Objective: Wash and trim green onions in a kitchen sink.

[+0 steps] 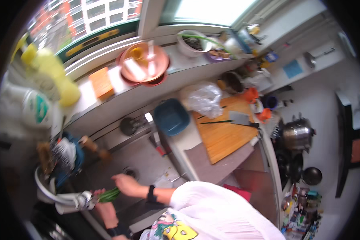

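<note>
A bunch of green stalks (109, 195), possibly scallions, is held over the sink (139, 154) by my left hand (104, 207); its fingers show on the far side. My right hand (127, 184) is against the other end of the bunch. Its fingers are bent and partly hidden, so its grip on the stalks is unclear. Just left of the bunch is a blurred white and metallic fitting (85, 200). The sink drain (130, 172) lies just beyond my right hand.
A wooden cutting board (228, 141) holds a cleaver (239, 117) and a green stalk. Beside it are a blue basin (171, 117) and a clear plastic bag (205, 99). Pink bowls (160, 64) and an orange sponge (101, 82) occupy the windowsill. A steel pot (298, 135) stands at right.
</note>
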### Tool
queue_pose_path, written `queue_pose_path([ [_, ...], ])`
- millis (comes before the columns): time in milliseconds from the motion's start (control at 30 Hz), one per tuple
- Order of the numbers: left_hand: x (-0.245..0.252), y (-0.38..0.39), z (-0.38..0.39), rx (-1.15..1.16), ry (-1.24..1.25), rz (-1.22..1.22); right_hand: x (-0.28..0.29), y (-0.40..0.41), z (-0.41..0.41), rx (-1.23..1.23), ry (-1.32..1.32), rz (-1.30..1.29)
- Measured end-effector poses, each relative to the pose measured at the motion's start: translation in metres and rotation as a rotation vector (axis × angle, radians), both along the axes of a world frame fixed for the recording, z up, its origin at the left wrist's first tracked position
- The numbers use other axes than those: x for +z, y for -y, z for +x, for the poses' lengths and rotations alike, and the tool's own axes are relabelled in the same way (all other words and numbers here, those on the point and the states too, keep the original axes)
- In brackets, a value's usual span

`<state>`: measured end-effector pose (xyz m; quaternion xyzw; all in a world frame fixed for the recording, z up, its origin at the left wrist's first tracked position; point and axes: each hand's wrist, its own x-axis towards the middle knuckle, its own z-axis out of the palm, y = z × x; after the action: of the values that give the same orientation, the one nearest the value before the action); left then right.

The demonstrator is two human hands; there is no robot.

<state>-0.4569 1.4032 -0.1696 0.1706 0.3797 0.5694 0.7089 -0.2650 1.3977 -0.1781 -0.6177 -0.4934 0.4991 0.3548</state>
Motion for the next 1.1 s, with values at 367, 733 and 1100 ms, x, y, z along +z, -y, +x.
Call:
queue_pose_path([
  [367, 0.041, -0.012, -0.003, 0.112, -0.006, 0.006, -0.052, 0.035, 0.027, -0.172, -0.21, -0.352],
  [733, 0.037, -0.002, 0.018, 0.153, -0.161, -0.203, 0.006, -0.004, 0.035, 0.054, 0.045, 0.056],
  [1100, 0.016, 0.026, 0.02, -0.076, -0.387, -0.339, 0.044, -0.12, -0.029, 0.665, 0.061, 0.393],
])
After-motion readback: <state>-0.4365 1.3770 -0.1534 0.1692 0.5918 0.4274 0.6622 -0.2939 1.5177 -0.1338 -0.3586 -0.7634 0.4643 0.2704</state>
